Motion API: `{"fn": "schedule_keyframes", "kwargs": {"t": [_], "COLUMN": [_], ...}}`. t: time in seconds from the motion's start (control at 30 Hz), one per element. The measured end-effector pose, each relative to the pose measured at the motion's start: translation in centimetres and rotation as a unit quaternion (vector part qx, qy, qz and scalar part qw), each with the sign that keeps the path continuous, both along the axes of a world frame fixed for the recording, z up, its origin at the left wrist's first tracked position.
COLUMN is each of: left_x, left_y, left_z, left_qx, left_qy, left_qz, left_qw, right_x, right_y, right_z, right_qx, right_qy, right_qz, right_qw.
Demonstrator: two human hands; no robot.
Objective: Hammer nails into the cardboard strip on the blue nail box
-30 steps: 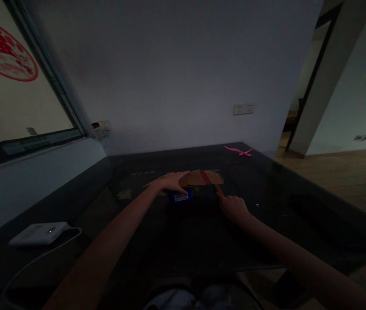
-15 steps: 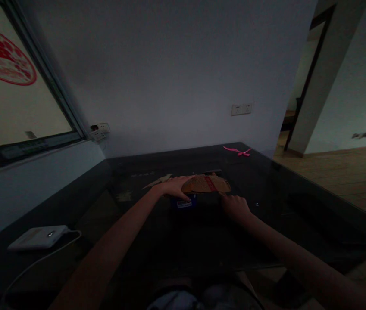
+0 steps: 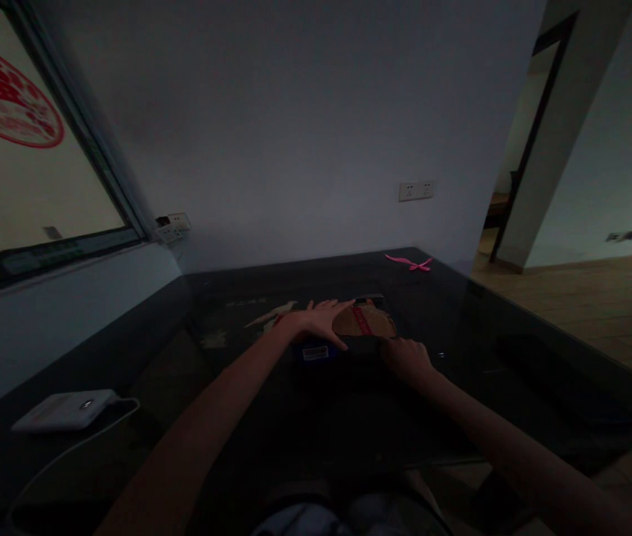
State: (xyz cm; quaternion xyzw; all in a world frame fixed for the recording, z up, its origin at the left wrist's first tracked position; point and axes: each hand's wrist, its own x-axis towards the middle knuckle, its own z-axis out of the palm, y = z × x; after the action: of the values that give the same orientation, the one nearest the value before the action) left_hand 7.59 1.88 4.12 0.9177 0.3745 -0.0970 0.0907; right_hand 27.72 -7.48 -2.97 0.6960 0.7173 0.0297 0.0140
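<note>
A piece of brown cardboard (image 3: 374, 321) with a red printed stripe lies at the middle of the dark table. My left hand (image 3: 318, 321) rests on its left part, fingers spread and thumb towards me. Just below that hand a blue box-like thing (image 3: 316, 352) with a white label shows. My right hand (image 3: 406, 356) is closed at the cardboard's near right corner, beside a dark edge; whatever sits inside its fingers is hidden. Dim light blurs the dark parts between the hands.
A white power bank (image 3: 64, 412) with a white cable lies at the table's left. A pink ribbon-like strip (image 3: 413, 263) is near the far right corner. A dark flat object (image 3: 561, 380) lies on the right. Wall sockets (image 3: 416, 190) are behind the table.
My left hand has slid to the right over the cardboard and covers more of it. The blue thing's label shows slightly further left. My right hand has barely moved.
</note>
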Motion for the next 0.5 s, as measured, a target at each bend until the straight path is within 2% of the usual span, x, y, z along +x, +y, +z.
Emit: {"fn": "schedule_keyframes", "kwargs": {"t": [0.23, 0.5], "left_x": [0.8, 0.4], "left_y": [0.6, 1.4], "left_z": [-0.6, -0.9], "left_qx": [0.014, 0.031], "left_qy": [-0.051, -0.048], "left_qz": [0.011, 0.025], "left_qw": [0.999, 0.998], "right_x": [0.0, 0.1], "right_y": [0.2, 0.2], "right_z": [-0.3, -0.1], "right_qx": [-0.002, -0.007], "right_qy": [0.003, 0.011], "right_qz": [0.002, -0.001], "right_qw": [1.000, 1.000]}}
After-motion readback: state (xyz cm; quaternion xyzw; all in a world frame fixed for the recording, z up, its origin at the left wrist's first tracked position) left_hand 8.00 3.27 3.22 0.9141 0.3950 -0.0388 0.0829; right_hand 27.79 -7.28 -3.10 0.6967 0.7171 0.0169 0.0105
